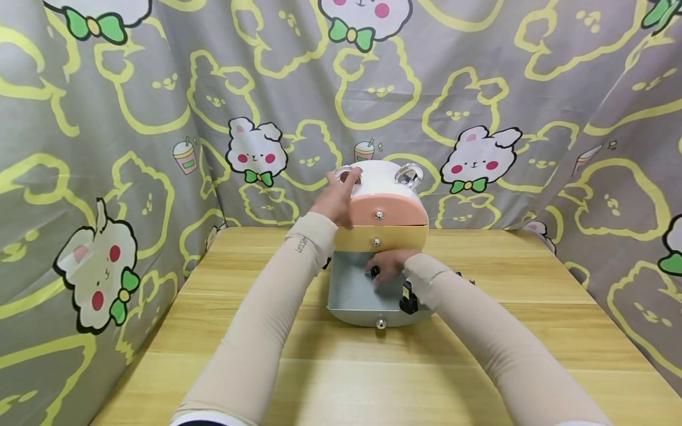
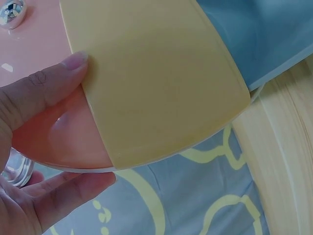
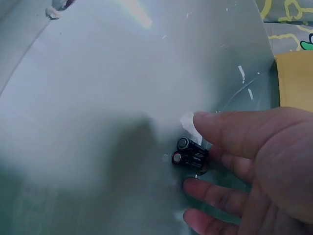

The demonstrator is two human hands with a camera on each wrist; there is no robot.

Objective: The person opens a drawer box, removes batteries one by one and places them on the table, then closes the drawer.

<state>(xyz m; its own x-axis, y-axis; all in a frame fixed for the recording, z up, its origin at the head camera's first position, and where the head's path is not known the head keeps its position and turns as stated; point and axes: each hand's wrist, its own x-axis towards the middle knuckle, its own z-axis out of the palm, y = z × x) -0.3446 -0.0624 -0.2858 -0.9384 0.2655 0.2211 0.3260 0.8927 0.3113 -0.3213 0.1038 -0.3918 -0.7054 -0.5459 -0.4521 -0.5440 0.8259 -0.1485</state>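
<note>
A small storage cabinet with a white top (image 1: pixel 378 177), a pink drawer (image 1: pixel 391 210) and a yellow drawer (image 1: pixel 399 238) stands on the table. Its grey-blue bottom drawer (image 1: pixel 341 296) is pulled out. My left hand (image 1: pixel 337 198) grips the cabinet's left side, thumb (image 2: pixel 54 90) on the front, fingers behind the edge. Inside the bottom drawer is my right hand (image 1: pixel 391 264). Two small black batteries (image 3: pixel 190 154) lie side by side between its spread thumb and fingers. A gap shows between thumb and batteries; finger contact behind them is unclear.
Clear ear-like rings (image 1: pixel 409 176) rise from the cabinet's top. A silver knob (image 1: pixel 380 323) sits on the bottom drawer's front. The wooden table (image 1: pixel 256 266) meets patterned curtains (image 1: pixel 298 89) at the back and sides. A black device (image 1: pixel 408 297) is at the right wrist.
</note>
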